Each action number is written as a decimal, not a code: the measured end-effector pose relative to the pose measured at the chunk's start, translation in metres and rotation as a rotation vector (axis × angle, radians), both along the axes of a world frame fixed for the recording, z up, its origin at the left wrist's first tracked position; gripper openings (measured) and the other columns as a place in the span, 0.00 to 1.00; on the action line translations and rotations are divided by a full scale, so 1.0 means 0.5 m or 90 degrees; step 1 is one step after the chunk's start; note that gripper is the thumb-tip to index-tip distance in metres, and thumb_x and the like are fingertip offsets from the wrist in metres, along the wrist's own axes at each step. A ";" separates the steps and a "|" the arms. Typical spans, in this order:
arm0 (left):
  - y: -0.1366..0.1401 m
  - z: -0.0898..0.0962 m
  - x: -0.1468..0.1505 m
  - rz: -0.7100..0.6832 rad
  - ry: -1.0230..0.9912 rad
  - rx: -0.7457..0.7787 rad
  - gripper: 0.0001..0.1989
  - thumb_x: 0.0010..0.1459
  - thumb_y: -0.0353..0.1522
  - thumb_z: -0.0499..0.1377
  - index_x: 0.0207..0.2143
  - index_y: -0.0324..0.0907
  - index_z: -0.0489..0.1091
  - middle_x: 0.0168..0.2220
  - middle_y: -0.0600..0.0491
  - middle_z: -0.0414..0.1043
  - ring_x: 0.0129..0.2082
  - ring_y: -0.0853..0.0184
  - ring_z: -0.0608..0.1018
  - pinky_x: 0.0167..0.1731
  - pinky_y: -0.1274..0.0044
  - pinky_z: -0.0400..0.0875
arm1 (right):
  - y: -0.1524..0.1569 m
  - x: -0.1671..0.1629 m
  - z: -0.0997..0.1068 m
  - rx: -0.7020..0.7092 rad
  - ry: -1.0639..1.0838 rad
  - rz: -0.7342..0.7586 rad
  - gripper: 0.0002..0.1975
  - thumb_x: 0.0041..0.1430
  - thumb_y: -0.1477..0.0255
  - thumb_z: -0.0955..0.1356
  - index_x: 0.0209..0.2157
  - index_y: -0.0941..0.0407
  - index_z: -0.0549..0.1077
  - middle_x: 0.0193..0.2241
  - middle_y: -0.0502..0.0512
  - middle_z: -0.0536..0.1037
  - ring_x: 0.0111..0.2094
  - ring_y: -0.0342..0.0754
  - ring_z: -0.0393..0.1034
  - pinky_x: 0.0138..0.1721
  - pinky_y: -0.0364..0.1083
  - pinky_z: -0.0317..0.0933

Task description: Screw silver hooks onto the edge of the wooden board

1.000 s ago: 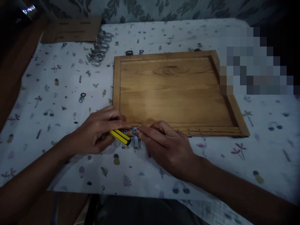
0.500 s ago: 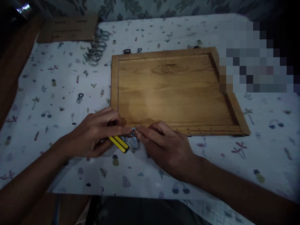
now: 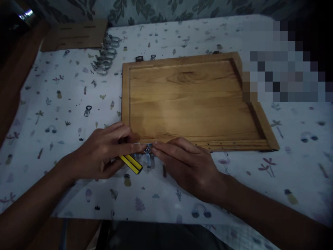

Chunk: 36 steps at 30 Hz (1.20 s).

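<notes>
My left hand [image 3: 105,151] has a yellow-and-black tool handle [image 3: 132,164] tucked under its fingers; the tool's other end is hidden. Its index finger reaches to a small metal latch [image 3: 148,156] at the front edge of a framed wooden panel [image 3: 182,100]. From the other side, the fingertips of my right hand [image 3: 191,165] pinch the top of this latch against the wood. The latch's lower part hangs toward me over the cloth. A second shiny piece beside it is partly hidden by my left fingers.
Several metal latches [image 3: 105,57] lie in a heap by a slotted cardboard piece [image 3: 75,34]. A loose metal part [image 3: 87,111] rests left of the panel. Dark hardware [image 3: 139,58] shows at its back edge. A printed cloth [image 3: 145,198] covers the table.
My fingers have shifted slightly around the latch, and more of its upper plate shows between them. The yellow-and-black handle remains in my left hand. The view has moved a little.
</notes>
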<state>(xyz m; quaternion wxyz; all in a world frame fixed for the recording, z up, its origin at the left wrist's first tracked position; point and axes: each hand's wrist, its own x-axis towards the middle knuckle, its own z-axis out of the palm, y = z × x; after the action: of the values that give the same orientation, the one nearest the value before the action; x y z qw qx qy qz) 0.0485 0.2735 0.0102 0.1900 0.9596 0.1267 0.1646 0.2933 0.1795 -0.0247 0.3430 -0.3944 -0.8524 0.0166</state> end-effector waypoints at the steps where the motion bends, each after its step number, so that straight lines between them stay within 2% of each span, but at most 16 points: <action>1: 0.000 0.000 0.000 -0.001 -0.002 -0.004 0.25 0.60 0.24 0.53 0.58 0.49 0.64 0.36 0.50 0.67 0.32 0.65 0.68 0.28 0.74 0.62 | 0.000 0.000 0.001 -0.008 0.005 0.000 0.10 0.67 0.81 0.65 0.46 0.67 0.75 0.43 0.60 0.82 0.37 0.46 0.72 0.33 0.44 0.73; 5: 0.001 0.000 0.001 -0.008 -0.006 -0.018 0.27 0.60 0.23 0.53 0.60 0.50 0.63 0.37 0.50 0.67 0.33 0.65 0.68 0.29 0.74 0.62 | 0.000 -0.003 0.007 0.001 -0.015 -0.008 0.09 0.68 0.79 0.65 0.46 0.66 0.75 0.41 0.57 0.83 0.36 0.45 0.72 0.31 0.44 0.72; 10: 0.002 0.002 0.000 -0.011 -0.008 -0.035 0.25 0.60 0.23 0.54 0.58 0.48 0.64 0.37 0.50 0.66 0.33 0.65 0.68 0.28 0.74 0.62 | -0.001 -0.006 0.008 -0.005 -0.025 -0.025 0.09 0.69 0.78 0.65 0.46 0.65 0.76 0.40 0.56 0.82 0.35 0.44 0.72 0.32 0.43 0.71; 14: 0.004 0.001 -0.001 -0.021 -0.015 -0.045 0.25 0.59 0.23 0.55 0.57 0.47 0.65 0.37 0.50 0.65 0.33 0.64 0.68 0.28 0.74 0.62 | -0.003 -0.010 0.006 -0.024 -0.004 -0.036 0.10 0.70 0.76 0.64 0.47 0.66 0.75 0.35 0.56 0.80 0.35 0.43 0.72 0.30 0.41 0.69; 21: 0.004 -0.005 -0.001 -0.013 -0.040 -0.069 0.25 0.59 0.23 0.54 0.58 0.50 0.66 0.36 0.49 0.66 0.32 0.63 0.69 0.28 0.73 0.62 | -0.005 -0.018 0.008 -0.042 -0.003 -0.074 0.12 0.71 0.74 0.63 0.44 0.63 0.77 0.32 0.55 0.77 0.31 0.41 0.70 0.29 0.40 0.67; 27: 0.004 -0.004 -0.002 -0.016 -0.018 -0.075 0.26 0.61 0.23 0.55 0.60 0.50 0.64 0.37 0.50 0.65 0.34 0.65 0.68 0.29 0.74 0.62 | -0.009 -0.021 0.007 -0.005 -0.068 -0.077 0.11 0.70 0.75 0.63 0.42 0.60 0.78 0.35 0.55 0.77 0.34 0.42 0.70 0.29 0.41 0.65; 32: 0.004 0.000 0.001 -0.012 -0.023 -0.076 0.27 0.60 0.23 0.55 0.60 0.52 0.64 0.37 0.50 0.65 0.33 0.65 0.68 0.29 0.74 0.62 | -0.010 -0.019 0.008 0.008 -0.059 -0.073 0.10 0.70 0.76 0.63 0.42 0.62 0.77 0.35 0.56 0.78 0.35 0.43 0.71 0.30 0.42 0.65; 36: 0.002 0.003 0.003 0.003 -0.020 -0.081 0.26 0.59 0.25 0.56 0.58 0.54 0.66 0.36 0.50 0.67 0.32 0.65 0.70 0.28 0.74 0.63 | -0.010 -0.017 0.007 -0.018 -0.057 -0.071 0.11 0.71 0.74 0.63 0.43 0.61 0.77 0.35 0.56 0.77 0.34 0.43 0.71 0.30 0.42 0.67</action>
<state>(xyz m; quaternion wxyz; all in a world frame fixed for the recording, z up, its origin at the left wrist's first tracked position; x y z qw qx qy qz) 0.0500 0.2746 0.0117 0.2519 0.9427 0.1360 0.1714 0.2849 0.1746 -0.0212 0.2992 -0.4460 -0.8435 -0.0083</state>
